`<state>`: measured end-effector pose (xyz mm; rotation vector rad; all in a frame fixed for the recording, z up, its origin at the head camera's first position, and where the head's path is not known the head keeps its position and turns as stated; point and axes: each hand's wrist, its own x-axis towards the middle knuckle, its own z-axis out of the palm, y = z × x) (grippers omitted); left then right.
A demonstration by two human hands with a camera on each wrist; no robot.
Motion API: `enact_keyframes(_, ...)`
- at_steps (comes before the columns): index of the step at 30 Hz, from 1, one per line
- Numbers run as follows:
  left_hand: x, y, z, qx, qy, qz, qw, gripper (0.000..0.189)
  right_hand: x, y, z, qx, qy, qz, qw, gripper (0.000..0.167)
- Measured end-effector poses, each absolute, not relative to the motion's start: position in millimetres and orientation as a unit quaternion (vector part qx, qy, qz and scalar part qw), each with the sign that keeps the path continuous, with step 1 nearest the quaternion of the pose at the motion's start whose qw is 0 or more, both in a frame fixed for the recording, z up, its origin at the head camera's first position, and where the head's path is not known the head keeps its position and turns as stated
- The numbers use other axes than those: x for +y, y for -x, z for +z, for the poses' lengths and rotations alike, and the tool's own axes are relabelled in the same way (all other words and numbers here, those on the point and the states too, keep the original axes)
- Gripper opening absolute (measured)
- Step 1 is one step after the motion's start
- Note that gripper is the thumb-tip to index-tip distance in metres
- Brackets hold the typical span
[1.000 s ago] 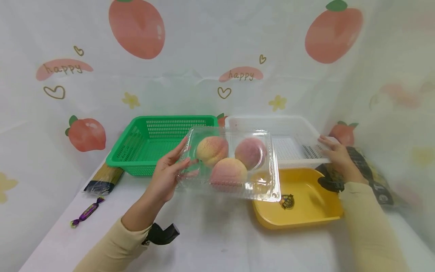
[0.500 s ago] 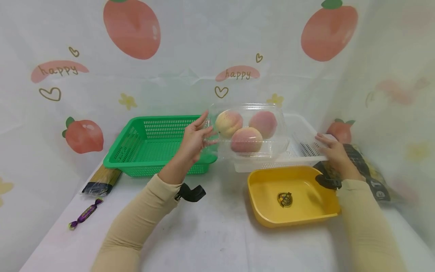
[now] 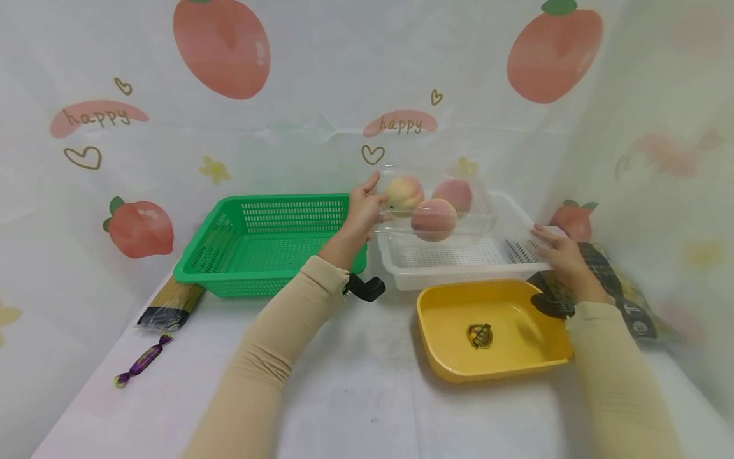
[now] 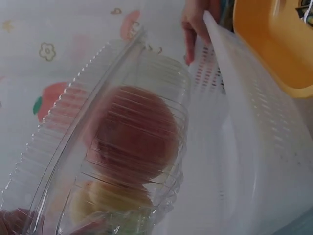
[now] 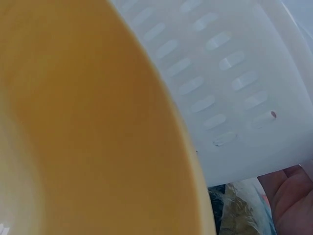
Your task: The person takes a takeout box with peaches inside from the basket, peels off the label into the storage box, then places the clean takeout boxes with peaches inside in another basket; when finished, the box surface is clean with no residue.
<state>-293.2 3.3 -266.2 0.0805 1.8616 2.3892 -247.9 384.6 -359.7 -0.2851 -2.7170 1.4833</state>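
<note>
My left hand [image 3: 362,213] grips the left end of a clear plastic clamshell box [image 3: 480,218]. Three peaches [image 3: 434,220] sit inside the box. It is held tilted above the white slotted basket [image 3: 459,278], overlapping the back part of it in the head view. In the left wrist view the ribbed side of the box [image 4: 168,93] hangs beside the basket's inner wall. My right hand [image 3: 568,260] holds the basket's right rim, fingers over the edge. The right wrist view catches part of that hand [image 5: 293,198] at the basket's corner.
Left of the white basket stands a green basket [image 3: 229,280]. A yellow basin [image 3: 453,363] sits in front, under the right wrist. A packet of thin brown sticks [image 3: 174,298] and a purple wrapped candy [image 3: 143,361] lie at left. A dark-and-clear bag [image 3: 622,287] lies at right.
My left hand has carried the box of peaches forward and to the right, from over the table's middle to over the white basket. My right hand stays on the basket's rim.
</note>
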Motion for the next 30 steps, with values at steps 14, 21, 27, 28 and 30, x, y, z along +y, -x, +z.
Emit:
enact_keyframes(14, 37, 321, -285, 0.658, 0.066, 0.749, 0.042, 0.058, 384, 249, -361, -0.871, 0.098, 0.481, 0.015, 0.055)
enact_keyframes(21, 51, 330, -295, 0.688, 0.119, 0.714, 0.042, 0.059, 385, 251, -362, -0.871, 0.099, 0.481, 0.019, 0.055)
enact_keyframes(27, 62, 337, -309, 0.670, 0.127, 0.730, 0.032, 0.061, 386, 252, -363, -0.868, 0.103, 0.485, 0.018, 0.055)
enact_keyframes(28, 63, 337, -311, 0.670, 0.129, 0.731, 0.029, 0.061, 386, 252, -363, -0.867, 0.104, 0.486, 0.016, 0.056)
enact_keyframes(30, 65, 337, -314, 0.670, 0.135, 0.730, 0.026, 0.061, 386, 252, -364, -0.867, 0.104, 0.486, 0.015, 0.056)
